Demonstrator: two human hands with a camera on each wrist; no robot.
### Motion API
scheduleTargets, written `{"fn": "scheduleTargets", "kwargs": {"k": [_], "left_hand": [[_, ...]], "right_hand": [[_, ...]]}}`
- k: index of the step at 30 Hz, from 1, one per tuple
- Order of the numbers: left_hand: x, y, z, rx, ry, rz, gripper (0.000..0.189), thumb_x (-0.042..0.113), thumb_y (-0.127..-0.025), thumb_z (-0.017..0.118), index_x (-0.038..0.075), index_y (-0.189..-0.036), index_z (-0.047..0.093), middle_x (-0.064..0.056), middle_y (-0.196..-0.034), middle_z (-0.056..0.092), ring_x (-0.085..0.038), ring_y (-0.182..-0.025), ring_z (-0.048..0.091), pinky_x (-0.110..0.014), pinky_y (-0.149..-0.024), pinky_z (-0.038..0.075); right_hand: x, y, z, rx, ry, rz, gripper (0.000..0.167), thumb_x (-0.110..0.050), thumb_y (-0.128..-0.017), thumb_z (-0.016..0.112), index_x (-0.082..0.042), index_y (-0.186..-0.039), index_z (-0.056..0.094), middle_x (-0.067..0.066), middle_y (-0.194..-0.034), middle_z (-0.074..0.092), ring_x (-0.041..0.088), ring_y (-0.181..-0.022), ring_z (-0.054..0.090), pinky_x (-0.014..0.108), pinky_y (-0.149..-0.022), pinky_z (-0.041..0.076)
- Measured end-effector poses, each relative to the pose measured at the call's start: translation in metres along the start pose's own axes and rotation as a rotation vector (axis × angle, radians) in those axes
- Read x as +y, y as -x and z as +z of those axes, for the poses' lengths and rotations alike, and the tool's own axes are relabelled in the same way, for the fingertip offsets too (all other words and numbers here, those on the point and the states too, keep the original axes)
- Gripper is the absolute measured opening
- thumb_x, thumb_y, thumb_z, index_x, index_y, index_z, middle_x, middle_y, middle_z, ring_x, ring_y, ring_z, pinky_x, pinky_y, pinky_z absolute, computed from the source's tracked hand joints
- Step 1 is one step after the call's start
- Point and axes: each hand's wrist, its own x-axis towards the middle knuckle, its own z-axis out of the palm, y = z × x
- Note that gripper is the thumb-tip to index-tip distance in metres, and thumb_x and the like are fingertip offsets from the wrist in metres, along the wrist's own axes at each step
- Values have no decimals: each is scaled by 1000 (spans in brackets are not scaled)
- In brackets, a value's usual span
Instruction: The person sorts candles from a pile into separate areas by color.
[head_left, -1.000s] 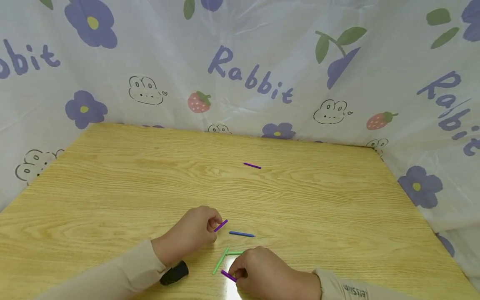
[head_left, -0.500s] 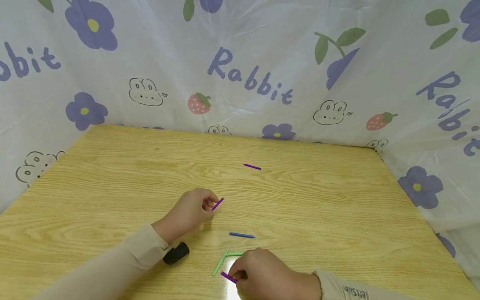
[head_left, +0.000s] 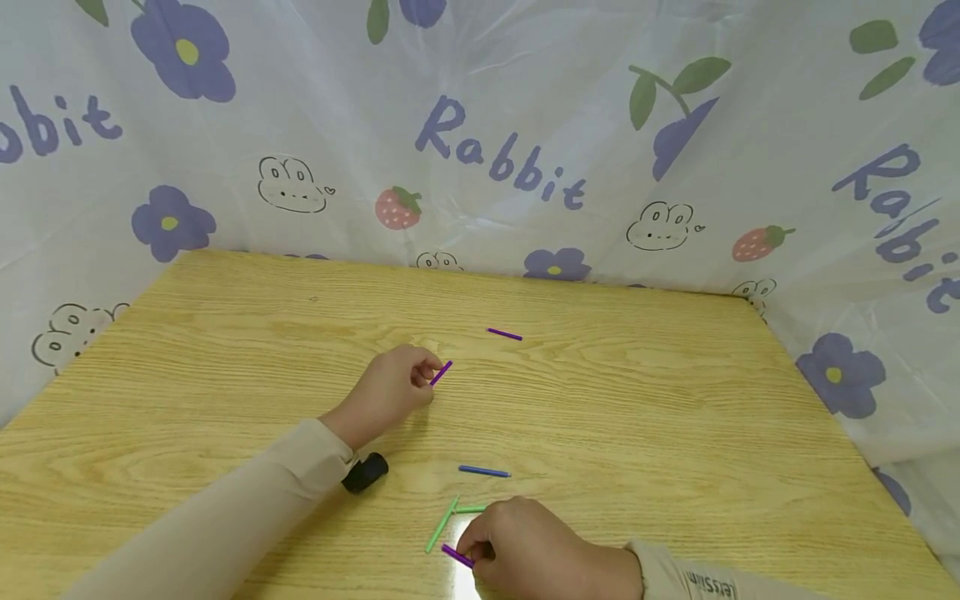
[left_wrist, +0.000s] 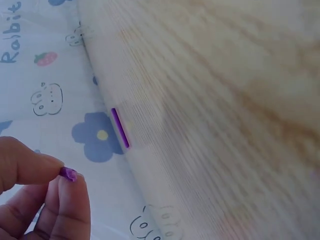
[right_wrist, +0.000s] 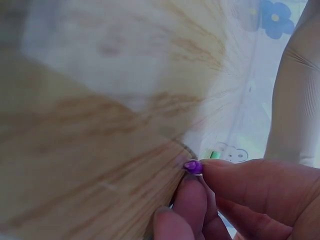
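My left hand [head_left: 393,385] pinches a short purple stick [head_left: 441,373] between thumb and fingertips, above the middle of the table. In the left wrist view the stick's end [left_wrist: 68,173] pokes out past the fingertips. Close to the table's front, my right hand [head_left: 528,546] pinches another purple stick [head_left: 456,555], low over the wood. Beside it lie two green sticks, one slanted [head_left: 442,525] and one crosswise [head_left: 470,508], its right end hidden by the hand. A blue stick [head_left: 484,472] lies just beyond them. Farther back rests a third purple stick [head_left: 505,334].
The wooden table [head_left: 637,400] reaches back to a white patterned curtain [head_left: 502,100] that also hangs at both sides. A black object [head_left: 366,473], apparently fixed at the left wrist, sits by the cuff of the left sleeve [head_left: 247,492].
My left hand has moved away from the blue stick toward the back of the table, carrying its purple stick. My right hand and the sticks lying on the table have stayed put.
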Motion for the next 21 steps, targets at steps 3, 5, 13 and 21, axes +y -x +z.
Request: {"fn": "scheduleTargets", "kwargs": {"k": [3, 5, 13, 21], "left_hand": [[0, -4, 0, 3, -5, 8, 28, -8, -83, 57, -4, -111, 63, -12, -101, 60, -21, -89, 57, -33, -78, 50], [-1, -8, 1, 1, -7, 15, 29, -7, -84, 57, -4, -111, 63, -12, -102, 61, -22, -90, 57, -34, -79, 50], [0, -22, 5, -1, 4, 38, 28, -6, -85, 57, -2, -112, 63, -11, -104, 60, -22, -92, 57, -34, -81, 50], [3, -35, 8, -23, -8, 59, 28, -6, -86, 57, -1, -114, 63, -11, -105, 58, -22, -92, 56, -34, -80, 50]], "right_hand": [[0, 0, 0, -5, 1, 2, 20, 5, -79, 68, -10, -89, 77, -15, -75, 65, -6, -64, 47, 10, -61, 43], [0, -1, 0, -5, 1, 2, 20, 5, -79, 68, -11, -88, 77, -15, -75, 64, -6, -64, 46, 10, -61, 42], [1, -2, 0, 1, 19, -16, 19, 4, -79, 68, -13, -84, 76, -17, -70, 59, -6, -62, 44, 10, -59, 40], [2, -2, 0, -10, 14, -10, 20, 4, -79, 68, -13, -83, 76, -17, -68, 57, -6, -60, 43, 10, -58, 40]]}}
